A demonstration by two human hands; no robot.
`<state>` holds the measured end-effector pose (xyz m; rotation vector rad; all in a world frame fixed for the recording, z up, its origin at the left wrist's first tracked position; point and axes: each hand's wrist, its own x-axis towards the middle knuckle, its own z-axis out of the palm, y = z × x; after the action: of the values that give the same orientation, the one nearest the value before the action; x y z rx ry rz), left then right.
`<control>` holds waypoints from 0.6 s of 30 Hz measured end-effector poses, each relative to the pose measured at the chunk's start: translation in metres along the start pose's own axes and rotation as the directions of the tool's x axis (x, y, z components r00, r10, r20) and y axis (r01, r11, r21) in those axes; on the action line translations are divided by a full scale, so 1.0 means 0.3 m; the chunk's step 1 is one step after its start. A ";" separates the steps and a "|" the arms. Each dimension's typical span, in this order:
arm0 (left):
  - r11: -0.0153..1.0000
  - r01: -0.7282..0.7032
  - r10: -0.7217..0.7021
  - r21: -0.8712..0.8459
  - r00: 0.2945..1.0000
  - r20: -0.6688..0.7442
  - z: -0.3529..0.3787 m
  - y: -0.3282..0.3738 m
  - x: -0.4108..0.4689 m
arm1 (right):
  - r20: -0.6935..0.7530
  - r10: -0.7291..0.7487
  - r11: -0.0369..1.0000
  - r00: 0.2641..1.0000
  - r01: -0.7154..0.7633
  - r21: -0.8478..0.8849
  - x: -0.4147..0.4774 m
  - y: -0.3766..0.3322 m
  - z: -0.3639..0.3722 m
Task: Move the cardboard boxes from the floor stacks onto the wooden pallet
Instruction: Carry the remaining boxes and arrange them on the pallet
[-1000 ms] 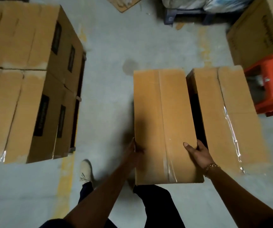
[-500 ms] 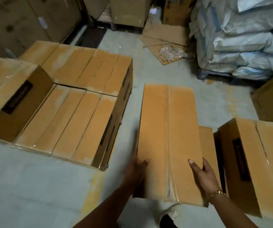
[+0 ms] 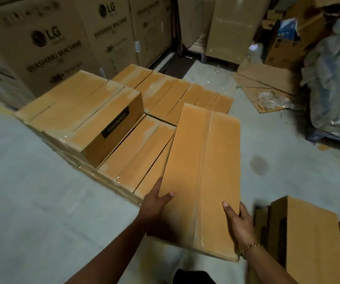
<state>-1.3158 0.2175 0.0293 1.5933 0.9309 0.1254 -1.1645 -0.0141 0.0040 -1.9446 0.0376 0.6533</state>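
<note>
Swung left since half a second ago: my load now overlaps the stack's near edge. My left hand (image 3: 154, 203) and right hand (image 3: 238, 220) grip the near corners of the long tan taped cardboard box (image 3: 201, 171), thumbs on top. At 11 o'clock: one layer of matching stacked boxes (image 3: 136, 154), with a second-layer box (image 3: 95, 119) on top; pallet hidden beneath. At 4 o'clock: floor boxes (image 3: 308, 238) remain. Judgement: partway; placement pending.
</note>
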 end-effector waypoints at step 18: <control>0.989 0.145 -0.145 -0.010 0.989 0.004 -0.597 -0.107 0.424 | 0.216 0.034 0.998 0.976 -0.022 -0.056 0.248 -0.235 0.660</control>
<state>-1.3461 0.4350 -0.0025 1.5104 1.0383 0.0255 -1.1636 0.2058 -0.0336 -1.9155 -0.0893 0.8901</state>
